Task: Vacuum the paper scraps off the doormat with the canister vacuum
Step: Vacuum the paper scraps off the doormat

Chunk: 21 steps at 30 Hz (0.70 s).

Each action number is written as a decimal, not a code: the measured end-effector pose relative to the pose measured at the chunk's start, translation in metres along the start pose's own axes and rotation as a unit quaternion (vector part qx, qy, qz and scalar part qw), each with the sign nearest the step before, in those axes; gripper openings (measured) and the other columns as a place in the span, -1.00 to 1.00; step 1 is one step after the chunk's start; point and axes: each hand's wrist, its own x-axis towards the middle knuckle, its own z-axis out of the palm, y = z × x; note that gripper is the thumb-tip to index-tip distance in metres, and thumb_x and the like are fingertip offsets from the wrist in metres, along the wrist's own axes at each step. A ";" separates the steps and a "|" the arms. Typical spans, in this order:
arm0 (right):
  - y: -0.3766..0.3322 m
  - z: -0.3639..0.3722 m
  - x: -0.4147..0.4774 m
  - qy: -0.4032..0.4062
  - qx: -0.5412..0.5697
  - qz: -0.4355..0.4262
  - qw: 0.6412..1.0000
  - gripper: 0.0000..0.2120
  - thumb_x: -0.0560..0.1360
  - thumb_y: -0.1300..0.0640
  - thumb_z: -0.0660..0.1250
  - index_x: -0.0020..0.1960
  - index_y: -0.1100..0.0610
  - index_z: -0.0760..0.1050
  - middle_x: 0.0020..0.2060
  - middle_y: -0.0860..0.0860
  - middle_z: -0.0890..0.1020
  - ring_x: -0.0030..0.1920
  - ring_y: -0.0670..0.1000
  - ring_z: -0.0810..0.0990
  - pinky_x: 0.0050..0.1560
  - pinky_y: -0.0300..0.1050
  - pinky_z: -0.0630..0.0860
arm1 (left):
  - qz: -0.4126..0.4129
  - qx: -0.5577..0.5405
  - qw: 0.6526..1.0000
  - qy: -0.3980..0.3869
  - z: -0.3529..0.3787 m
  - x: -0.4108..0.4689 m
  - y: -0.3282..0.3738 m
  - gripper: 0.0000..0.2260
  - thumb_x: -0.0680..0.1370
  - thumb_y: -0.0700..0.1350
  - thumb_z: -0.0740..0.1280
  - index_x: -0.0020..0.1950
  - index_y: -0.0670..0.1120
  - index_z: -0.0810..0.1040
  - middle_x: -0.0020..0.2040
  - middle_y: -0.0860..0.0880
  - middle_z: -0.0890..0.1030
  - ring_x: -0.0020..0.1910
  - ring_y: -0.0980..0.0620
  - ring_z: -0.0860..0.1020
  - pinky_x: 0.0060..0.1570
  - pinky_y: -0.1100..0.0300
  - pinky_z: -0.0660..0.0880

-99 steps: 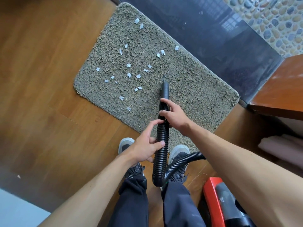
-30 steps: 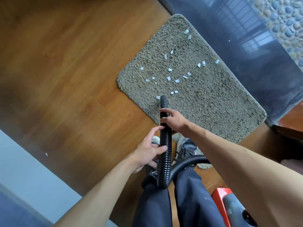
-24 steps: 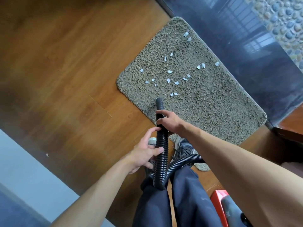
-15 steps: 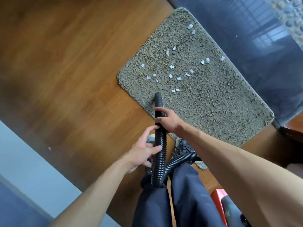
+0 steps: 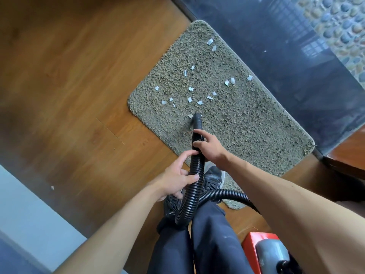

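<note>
A shaggy grey-green doormat (image 5: 246,123) lies on the wooden floor, with several small white paper scraps (image 5: 190,99) scattered over its left and far half. The black ribbed vacuum hose (image 5: 194,186) runs up from between my legs, and its smooth nozzle (image 5: 197,121) rests on the mat's near left part, its tip touching a scrap. My right hand (image 5: 210,148) grips the hose just behind the nozzle. My left hand (image 5: 177,179) holds the hose lower down. The red and grey canister vacuum (image 5: 268,254) sits at the bottom right.
Brown wooden floor (image 5: 69,95) spreads to the left of the mat. A dark glossy threshold (image 5: 296,66) borders the mat's far side, with pebble flooring (image 5: 339,26) beyond. My shoes (image 5: 214,177) stand at the mat's near edge. One stray scrap (image 5: 52,187) lies on the floor at left.
The nozzle has slid forward over the mat from its near left edge toward the scraps. The two scraps nearest the nozzle are now at its tip. The view shifted slightly.
</note>
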 end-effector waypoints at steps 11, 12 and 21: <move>-0.008 -0.024 -0.008 -0.017 0.029 0.034 0.999 -0.50 0.54 0.29 0.23 0.45 0.02 0.34 0.16 0.18 0.55 -0.06 0.10 0.59 -0.05 0.16 0.62 | -0.006 0.051 0.999 -0.009 0.008 0.000 0.019 -0.47 0.61 -0.21 0.27 0.35 0.39 0.26 -0.02 -0.12 0.70 -0.11 -0.01 0.64 -0.28 0.06 0.53; -0.008 -0.023 -0.008 -0.024 0.032 0.040 0.998 -0.50 0.54 0.29 0.23 0.44 0.00 0.34 0.13 0.17 0.56 -0.11 0.09 0.59 -0.08 0.15 0.62 | -0.007 0.053 0.999 -0.008 0.007 -0.001 0.018 -0.46 0.61 -0.20 0.28 0.35 0.40 0.26 0.02 -0.16 0.70 -0.09 -0.02 0.64 -0.25 0.04 0.54; -0.006 0.013 -0.003 -0.023 0.010 0.039 0.999 -0.49 0.52 0.29 0.25 0.43 -0.02 0.36 0.07 0.13 0.55 -0.11 0.09 0.59 -0.09 0.18 0.65 | -0.012 0.027 0.999 -0.017 -0.019 -0.011 -0.005 -0.46 0.61 -0.21 0.29 0.33 0.41 0.26 0.05 -0.20 0.68 -0.12 0.02 0.63 -0.19 -0.02 0.58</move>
